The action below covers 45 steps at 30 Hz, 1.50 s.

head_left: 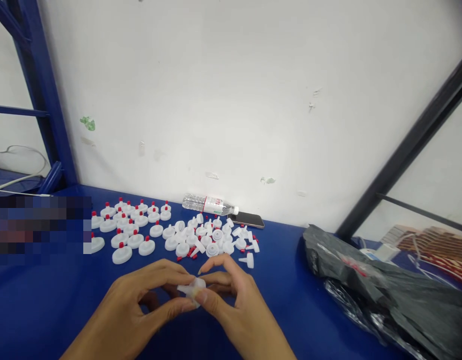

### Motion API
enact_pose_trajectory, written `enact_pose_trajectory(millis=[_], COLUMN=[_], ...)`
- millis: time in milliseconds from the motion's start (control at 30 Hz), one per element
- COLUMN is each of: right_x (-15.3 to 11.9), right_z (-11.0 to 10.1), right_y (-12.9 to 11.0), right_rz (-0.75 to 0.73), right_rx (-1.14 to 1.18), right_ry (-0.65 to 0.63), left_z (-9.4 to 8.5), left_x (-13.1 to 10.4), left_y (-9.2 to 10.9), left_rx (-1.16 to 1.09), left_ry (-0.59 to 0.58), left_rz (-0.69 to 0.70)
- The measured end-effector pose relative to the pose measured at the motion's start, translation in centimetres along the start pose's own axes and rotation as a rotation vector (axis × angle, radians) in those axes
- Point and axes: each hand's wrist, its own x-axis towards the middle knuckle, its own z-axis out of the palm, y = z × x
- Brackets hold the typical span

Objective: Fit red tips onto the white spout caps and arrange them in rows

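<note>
Between my two hands, low in the middle of the head view, is a white plastic nozzle cap (196,287), its narrow spout pointing left. My left hand (148,295) closes on its left side with thumb and fingers. From the right, my right hand (233,292) pinches the same cap, thumb in front; its index finger arches above. Part of the cap is hidden by the fingers. Just beyond lies a pile of loose white nozzle caps (212,248), with small red tips (194,256) scattered among them. To the left, several white caps with red tips (122,253) stand upright.
A clear water bottle (215,205) lies against the wall, beside a phone (248,219). On the right of the blue table (283,280), a dark plastic bag (388,290) spreads out. A blue metal post (47,95) rises at left. One patch at left is pixelated.
</note>
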Motion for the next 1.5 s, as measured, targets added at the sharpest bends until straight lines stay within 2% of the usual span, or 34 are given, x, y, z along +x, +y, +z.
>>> enact_pose_trajectory(millis=[133,233,367,433,500,600,667,733,867,1000,1200,1367,1500], right_x=[0.0,0.1,0.3,0.5,0.6,0.8,0.8,0.7,0.6,0.6,0.7,0.6,0.6], right_z=[-0.1,0.1,0.5,0.5,0.3,-0.2,-0.4,-0.3,0.0,0.0,0.1,0.2,0.3], right_y=[-0.4,-0.1,0.5,0.7,0.9,1.1,1.2,1.4,1.4,1.4,1.3,1.7,1.8], right_rz=[0.035,0.039,0.037,0.036,0.05,0.081,0.088,0.076,0.051,0.061,0.065,0.049,-0.001], right_rx=[0.069,0.007,-0.11,-0.16,-0.274,-0.584,-0.736,-0.767,-0.754,-0.772,-0.747,-0.704,-0.667], right_ry=[-0.062,-0.04,-0.002,0.025,0.107,0.3,0.36,0.351,0.341,0.341,0.327,0.323,0.338], left_z=[-0.6,-0.9,-0.7,-0.5,-0.4,-0.3,-0.2,0.0,0.3,0.2,-0.3,-0.1,0.0], left_x=[0.7,1.1,1.0,1.0,1.2,1.5,1.6,1.6,1.7,1.9,2.0,1.9,1.7], left_y=[0.4,0.6,0.4,-0.4,-2.0,-5.1,-6.6,-7.2,-6.3,-5.9,-6.2,-5.0,-3.2], left_rx=[-0.17,-0.13,0.062,0.164,0.329,0.62,0.77,0.882,0.996,0.976,0.808,0.688,0.497], left_ry=[-0.094,-0.081,-0.016,0.008,0.074,0.147,0.138,0.107,0.032,0.014,0.041,0.032,0.111], left_rz=[-0.042,-0.018,0.022,0.013,0.028,0.104,0.14,0.142,0.103,0.093,0.174,0.189,0.167])
